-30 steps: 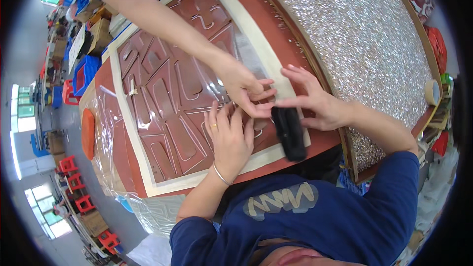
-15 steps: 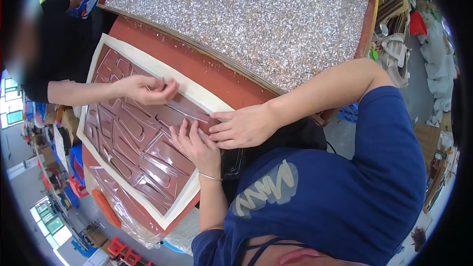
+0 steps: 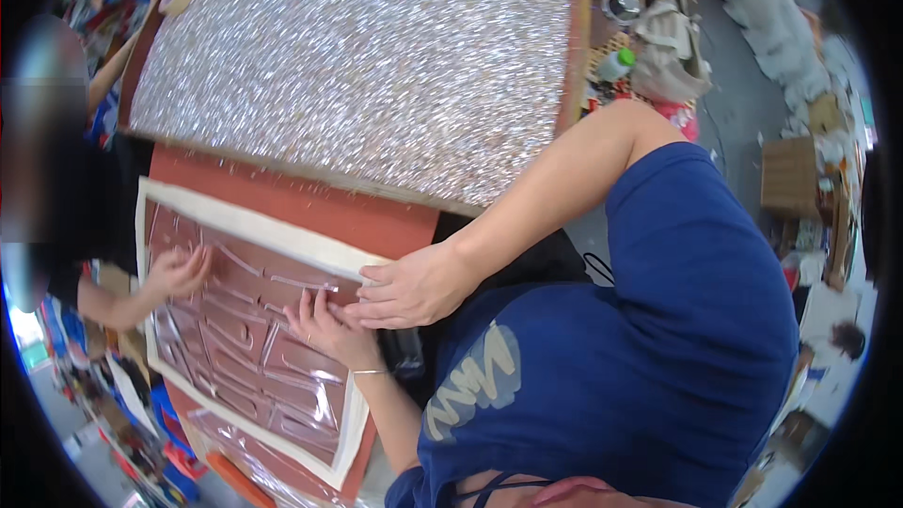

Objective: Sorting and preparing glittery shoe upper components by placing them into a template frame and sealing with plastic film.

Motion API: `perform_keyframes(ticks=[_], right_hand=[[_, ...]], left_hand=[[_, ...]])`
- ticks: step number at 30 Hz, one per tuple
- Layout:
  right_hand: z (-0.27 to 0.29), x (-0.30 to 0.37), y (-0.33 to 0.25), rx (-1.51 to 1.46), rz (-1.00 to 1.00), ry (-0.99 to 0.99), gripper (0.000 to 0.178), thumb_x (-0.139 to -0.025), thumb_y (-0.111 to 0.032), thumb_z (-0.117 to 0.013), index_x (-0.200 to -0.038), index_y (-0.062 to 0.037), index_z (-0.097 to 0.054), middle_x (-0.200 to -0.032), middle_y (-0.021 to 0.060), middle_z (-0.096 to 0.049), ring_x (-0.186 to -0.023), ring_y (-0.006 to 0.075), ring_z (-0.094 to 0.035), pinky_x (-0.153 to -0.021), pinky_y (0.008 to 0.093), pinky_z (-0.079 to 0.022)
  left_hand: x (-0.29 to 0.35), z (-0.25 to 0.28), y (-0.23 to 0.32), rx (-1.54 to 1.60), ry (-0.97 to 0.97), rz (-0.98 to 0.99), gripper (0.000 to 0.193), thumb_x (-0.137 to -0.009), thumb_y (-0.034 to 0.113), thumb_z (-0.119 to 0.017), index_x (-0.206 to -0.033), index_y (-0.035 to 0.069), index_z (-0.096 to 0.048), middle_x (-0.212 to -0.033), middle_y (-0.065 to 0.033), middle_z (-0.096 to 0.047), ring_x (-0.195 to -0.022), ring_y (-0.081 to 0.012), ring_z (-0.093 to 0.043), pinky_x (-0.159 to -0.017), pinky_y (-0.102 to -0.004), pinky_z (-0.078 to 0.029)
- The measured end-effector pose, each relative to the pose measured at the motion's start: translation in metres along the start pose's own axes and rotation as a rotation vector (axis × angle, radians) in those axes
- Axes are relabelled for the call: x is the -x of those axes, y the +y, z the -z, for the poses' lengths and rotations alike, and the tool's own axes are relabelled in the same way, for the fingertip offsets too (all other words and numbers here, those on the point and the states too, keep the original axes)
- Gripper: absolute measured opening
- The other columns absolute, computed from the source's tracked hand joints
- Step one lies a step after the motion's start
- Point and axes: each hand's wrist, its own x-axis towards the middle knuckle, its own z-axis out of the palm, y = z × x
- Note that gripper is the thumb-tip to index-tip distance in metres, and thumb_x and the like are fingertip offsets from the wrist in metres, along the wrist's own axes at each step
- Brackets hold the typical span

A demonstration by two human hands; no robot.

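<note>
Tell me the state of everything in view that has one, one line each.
Cream-bordered panel, lying flat, shiny on top.
Left hand, fingers spread over the panel.
Right hand, fingers extended beside the left hand; grip hidden.
Other person's hand, fingers bent over the panel; contact unclear.
Tray, open, covered with glittering bits.
Bottle, capped.
Bracelet, worn.

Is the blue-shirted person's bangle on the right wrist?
No, the bangle circles the wrist of the left hand; none shows by the right hand.
</note>
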Motion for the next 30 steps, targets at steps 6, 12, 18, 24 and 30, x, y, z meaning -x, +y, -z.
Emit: perform_keyframes(ticks=[6, 12, 18, 24, 30], right_hand=[[0.12, 0.146, 0.019, -0.001, -1.249, 0.864, 0.048, -0.083, -0.016, -0.063, -0.123, 0.0003, -0.044, -0.111, 0.015, -0.057, -0.102, 0.0241, -0.058, -0.091, 0.0347, -0.044], [0.17, 0.5, -0.078, 0.852, -2.392, 0.514, 0.042, -0.081, -0.034, -0.065, -0.101, 0.0018, -0.058, -0.093, 0.0223, -0.061, -0.087, 0.0344, -0.06, -0.077, 0.0413, -0.048], [0.182, 0.567, -0.115, 0.843, -2.607, -0.094, 0.031, -0.084, -0.017, -0.053, -0.111, -0.0025, -0.055, -0.122, 0.0269, -0.046, -0.102, 0.0449, -0.056, -0.088, 0.0474, -0.047], [0.192, 0.564, -0.084, 0.63, -2.558, -0.608, 0.031, -0.086, -0.013, -0.048, -0.115, -0.007, -0.054, -0.122, 0.0197, -0.049, -0.114, 0.037, -0.052, -0.091, 0.0463, -0.046], [0.183, 0.564, -0.076, 0.523, -2.574, -0.367, 0.032, -0.087, -0.015, -0.047, -0.117, -0.0111, -0.056, -0.125, 0.0127, -0.05, -0.117, 0.0321, -0.049, -0.095, 0.052, -0.039]], left_hand=[[-0.008, 0.015, 0.016, 0.008, -0.043, 0.051, 0.027, -0.092, 0.005, -0.039, -0.111, -0.008, -0.053, -0.12, -0.0209, -0.053, -0.125, -0.039, -0.04, -0.103, -0.0498, -0.036], [0.002, 0.003, 0.021, 0.625, 0.116, 0.296, 0.029, -0.094, 0.0, -0.038, -0.121, -0.01, -0.042, -0.122, -0.024, -0.049, -0.126, -0.0352, -0.04, -0.095, -0.0401, -0.046], [0.006, 0.045, 0.035, 0.304, 0.054, -0.138, 0.029, -0.086, -0.01, -0.044, -0.114, -0.005, -0.048, -0.118, -0.0172, -0.054, -0.125, -0.0385, -0.042, -0.102, -0.0465, -0.038], [0.052, 0.088, 0.048, 0.389, -0.327, -0.384, 0.021, -0.082, -0.007, -0.054, -0.101, 0.002, -0.059, -0.106, -0.0129, -0.062, -0.105, -0.034, -0.057, -0.095, -0.0451, -0.042], [0.172, 0.075, -0.004, 0.652, -0.957, 0.102, 0.024, -0.066, -0.001, -0.062, -0.09, 0.001, -0.062, -0.092, -0.0131, -0.064, -0.089, -0.0296, -0.061, -0.078, -0.0382, -0.05]])
